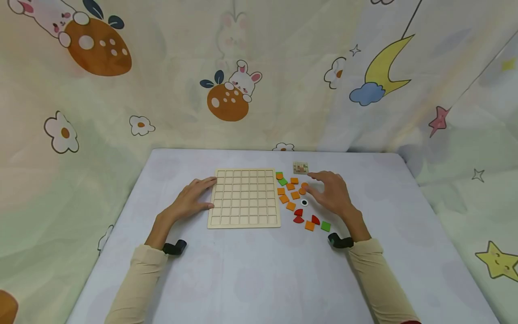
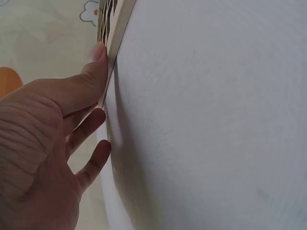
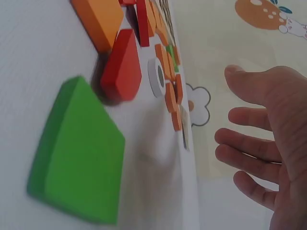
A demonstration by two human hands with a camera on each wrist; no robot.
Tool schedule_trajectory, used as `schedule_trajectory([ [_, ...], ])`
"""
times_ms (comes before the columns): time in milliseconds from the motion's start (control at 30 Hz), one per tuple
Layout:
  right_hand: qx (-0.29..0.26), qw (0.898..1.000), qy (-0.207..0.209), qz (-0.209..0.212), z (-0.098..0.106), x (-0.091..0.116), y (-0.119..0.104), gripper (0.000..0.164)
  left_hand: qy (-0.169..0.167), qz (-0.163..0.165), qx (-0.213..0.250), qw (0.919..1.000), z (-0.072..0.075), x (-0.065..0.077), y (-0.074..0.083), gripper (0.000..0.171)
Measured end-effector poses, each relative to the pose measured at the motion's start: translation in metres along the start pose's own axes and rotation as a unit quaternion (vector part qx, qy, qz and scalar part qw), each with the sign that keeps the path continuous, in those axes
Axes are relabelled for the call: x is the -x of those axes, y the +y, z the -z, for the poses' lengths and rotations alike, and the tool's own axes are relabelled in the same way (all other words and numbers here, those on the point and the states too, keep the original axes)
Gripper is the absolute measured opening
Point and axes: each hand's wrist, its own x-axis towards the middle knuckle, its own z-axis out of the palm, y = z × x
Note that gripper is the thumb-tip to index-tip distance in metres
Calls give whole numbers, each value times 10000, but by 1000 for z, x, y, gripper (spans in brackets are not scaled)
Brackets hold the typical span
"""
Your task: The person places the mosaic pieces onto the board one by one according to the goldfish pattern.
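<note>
A pale wooden grid board [image 1: 244, 226] with rows of square recesses lies flat on the table. My left hand [image 1: 188, 198] touches its left edge with spread, fairly straight thumb and fingertips; in the left wrist view the thumb [image 2: 98, 62] lies against the board's side [image 2: 117, 36]. To the board's right lie orange square tiles [image 1: 290, 206], orange round pieces [image 1: 302, 191], red wedges [image 1: 298, 219], green squares [image 1: 325, 226] and a white ring-like piece with a dark centre [image 1: 304, 203]. My right hand [image 1: 332, 192] hovers beside the orange pieces, fingers relaxed and holding nothing.
A small pattern card [image 1: 301, 168] lies on the table behind the pieces, close to the right fingertips. The white-covered table [image 1: 251, 283] meets a printed cloth [image 1: 299, 112] at its back edge. Each wrist wears a black camera [image 1: 175, 247].
</note>
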Motion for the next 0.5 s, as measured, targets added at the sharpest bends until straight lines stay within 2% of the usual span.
schedule_trajectory([
  [500,-844,9951,-437,270,-24,-28,-19,50,58,-16,176,9998,-1,2,-1,90],
])
